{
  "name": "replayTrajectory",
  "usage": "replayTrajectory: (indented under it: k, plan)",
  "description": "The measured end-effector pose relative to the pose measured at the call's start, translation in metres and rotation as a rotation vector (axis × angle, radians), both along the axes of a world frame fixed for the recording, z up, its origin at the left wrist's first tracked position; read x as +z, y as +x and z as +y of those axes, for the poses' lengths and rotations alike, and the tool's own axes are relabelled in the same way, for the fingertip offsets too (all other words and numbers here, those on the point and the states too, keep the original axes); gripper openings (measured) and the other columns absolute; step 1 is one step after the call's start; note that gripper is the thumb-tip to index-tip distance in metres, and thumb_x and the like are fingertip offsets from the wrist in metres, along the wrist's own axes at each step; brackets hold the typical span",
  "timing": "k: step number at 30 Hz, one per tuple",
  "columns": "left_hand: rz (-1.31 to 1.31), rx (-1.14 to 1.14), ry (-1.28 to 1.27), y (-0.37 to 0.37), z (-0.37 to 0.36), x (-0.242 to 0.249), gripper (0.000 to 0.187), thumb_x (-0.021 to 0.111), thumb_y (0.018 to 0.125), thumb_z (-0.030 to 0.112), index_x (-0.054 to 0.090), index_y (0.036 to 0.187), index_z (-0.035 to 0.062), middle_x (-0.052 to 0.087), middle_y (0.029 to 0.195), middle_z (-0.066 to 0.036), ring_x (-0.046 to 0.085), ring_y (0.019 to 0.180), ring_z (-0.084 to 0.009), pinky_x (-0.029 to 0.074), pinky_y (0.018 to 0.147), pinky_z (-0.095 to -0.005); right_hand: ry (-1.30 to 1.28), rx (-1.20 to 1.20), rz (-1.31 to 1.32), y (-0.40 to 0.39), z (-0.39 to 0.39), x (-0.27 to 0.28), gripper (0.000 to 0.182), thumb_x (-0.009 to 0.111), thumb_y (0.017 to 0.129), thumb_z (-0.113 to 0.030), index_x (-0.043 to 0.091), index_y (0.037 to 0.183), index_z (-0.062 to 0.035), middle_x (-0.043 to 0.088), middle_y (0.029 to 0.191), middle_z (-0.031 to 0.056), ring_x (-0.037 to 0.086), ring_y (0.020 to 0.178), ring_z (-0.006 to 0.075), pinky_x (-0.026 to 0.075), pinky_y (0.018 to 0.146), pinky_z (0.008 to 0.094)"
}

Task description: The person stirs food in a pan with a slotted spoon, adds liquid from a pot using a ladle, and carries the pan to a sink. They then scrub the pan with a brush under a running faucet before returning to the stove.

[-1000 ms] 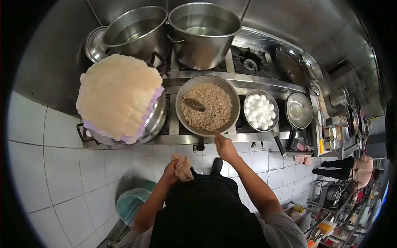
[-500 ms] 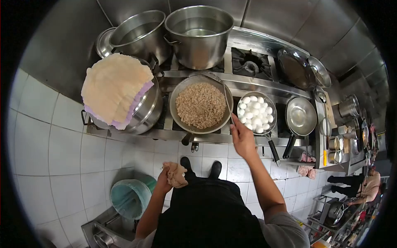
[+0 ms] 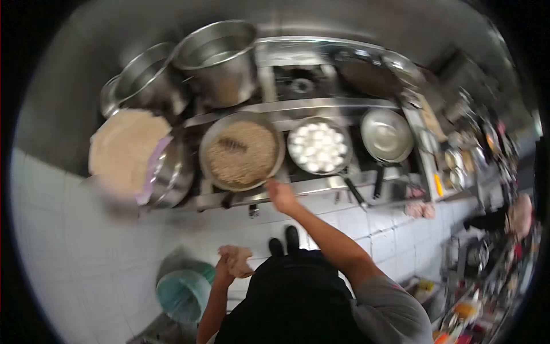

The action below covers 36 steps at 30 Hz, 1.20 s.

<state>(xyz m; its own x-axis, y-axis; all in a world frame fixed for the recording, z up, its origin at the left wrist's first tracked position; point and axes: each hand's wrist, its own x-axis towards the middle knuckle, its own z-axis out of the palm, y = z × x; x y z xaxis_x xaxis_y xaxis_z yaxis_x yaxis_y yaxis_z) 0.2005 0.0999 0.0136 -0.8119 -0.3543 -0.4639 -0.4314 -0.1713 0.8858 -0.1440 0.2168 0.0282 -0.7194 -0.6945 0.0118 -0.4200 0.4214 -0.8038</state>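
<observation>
Frame blurred. The right hand point(image 3: 281, 195) is seen at the near rim of the wide pan point(image 3: 242, 152) of browned grain on the stove's front row, closed on the end of a ladle point(image 3: 233, 144) whose bowl lies in the grain — the handle itself is lost in blur. A crumpled cloth point(image 3: 235, 260) is clutched in the left hand point(image 3: 223, 268), held low near the waist. Just right of the wide pan, a smaller pan of white eggs point(image 3: 318, 144) is noted; a cloth-covered pot point(image 3: 130, 153) sits to the left.
</observation>
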Motion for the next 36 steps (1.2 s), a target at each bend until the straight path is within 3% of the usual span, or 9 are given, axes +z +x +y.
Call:
replayTrajectory:
  k: [1,3,7,11,17,22,23,25,36]
  plan:
    - [-0.072,-0.155,-0.288,-0.011,0.001,0.022,0.033,0.044,0.097,0.027,0.047,0.123,0.008,0.054,0.119,-0.01,0.054,0.111,-0.0242,0.044,0.096,-0.0392,-0.168,-0.105,-0.105,0.007,-0.006,-0.028,0.03,0.051,0.094,-0.023,0.06,0.118,-0.0061,0.066,0.075,0.0142,0.061,0.058,0.0285,0.047,0.053,0.0374]
    - [0.069,0.439,0.859,0.002,-0.004,-0.035,0.036,0.046,0.095,0.031,0.046,0.123,0.0083,0.055,0.117,-0.011,0.054,0.11,-0.0257,0.045,0.096,-0.0404,-0.416,-0.168,-0.734,0.021,0.007,0.016,0.033,0.049,0.097,-0.03,0.057,0.122,-0.0099,0.044,0.056,-0.0026,0.04,0.045,0.0082,0.035,0.042,0.0259]
    - [0.123,0.309,0.957,0.047,0.006,-0.074,0.041,0.048,0.093,0.035,0.045,0.124,0.0079,0.057,0.113,-0.013,0.056,0.105,-0.0295,0.046,0.093,-0.0439,-0.624,-0.064,-1.357,-0.007,0.086,0.076,0.035,0.044,0.099,-0.03,0.048,0.13,-0.0137,0.04,0.063,-0.0035,0.034,0.044,0.008,0.03,0.04,0.025]
    - [0.117,0.258,0.945,0.039,0.049,-0.047,0.038,0.047,0.093,0.033,0.049,0.12,0.0064,0.06,0.103,-0.013,0.059,0.096,-0.0266,0.048,0.085,-0.0405,-0.484,-0.212,-0.995,-0.054,0.221,0.112,0.038,0.047,0.097,-0.032,0.051,0.131,-0.0151,0.04,0.062,-0.0045,0.037,0.046,0.0061,0.029,0.04,0.0228]
    - [-0.579,-0.069,0.068,0.037,0.057,-0.137,0.035,0.044,0.095,0.031,0.057,0.107,0.0009,0.062,0.097,-0.013,0.058,0.091,-0.0195,0.045,0.081,-0.0343,-0.321,-0.758,-0.362,-0.125,0.434,0.153,0.035,0.054,0.093,-0.026,0.056,0.126,-0.0143,0.045,0.061,-0.0053,0.041,0.049,0.0059,0.033,0.044,0.0209]
    - [-0.608,-0.361,-0.125,-0.047,0.125,-0.097,0.034,0.045,0.093,0.03,0.058,0.106,0.0016,0.062,0.096,-0.014,0.059,0.089,-0.0206,0.046,0.079,-0.035,0.111,-0.914,0.481,-0.239,0.57,0.133,0.037,0.056,0.089,-0.02,0.056,0.121,-0.0021,0.062,0.075,0.0229,0.063,0.066,0.0295,0.049,0.067,0.0391]
    - [-0.622,-0.385,-0.152,-0.06,0.136,-0.091,0.033,0.046,0.093,0.03,0.058,0.105,0.0018,0.062,0.096,-0.014,0.059,0.089,-0.0208,0.046,0.079,-0.0352,0.234,-0.943,0.421,-0.258,0.59,0.133,0.038,0.057,0.086,-0.02,0.056,0.12,-0.0035,0.062,0.088,0.0288,0.063,0.081,0.0419,0.048,0.076,0.044]
    - [-0.655,-0.417,-0.198,-0.08,0.155,-0.079,0.033,0.046,0.092,0.03,0.058,0.105,0.0021,0.062,0.095,-0.014,0.059,0.088,-0.0213,0.046,0.078,-0.0355,0.28,-0.913,0.441,-0.302,0.621,0.118,0.038,0.057,0.084,-0.02,0.057,0.118,-0.0042,0.063,0.089,0.0271,0.06,0.085,0.0441,0.048,0.076,0.0461]
    - [-0.765,-0.431,-0.282,-0.098,0.285,-0.05,0.03,0.049,0.089,0.029,0.06,0.102,0.0036,0.063,0.092,-0.016,0.06,0.084,-0.0237,0.047,0.074,-0.0372,0.361,-0.763,0.338,-0.419,0.686,0.036,0.038,0.06,0.081,-0.021,0.058,0.116,-0.0069,0.064,0.099,0.0216,0.061,0.09,0.0402,0.049,0.079,0.0454]
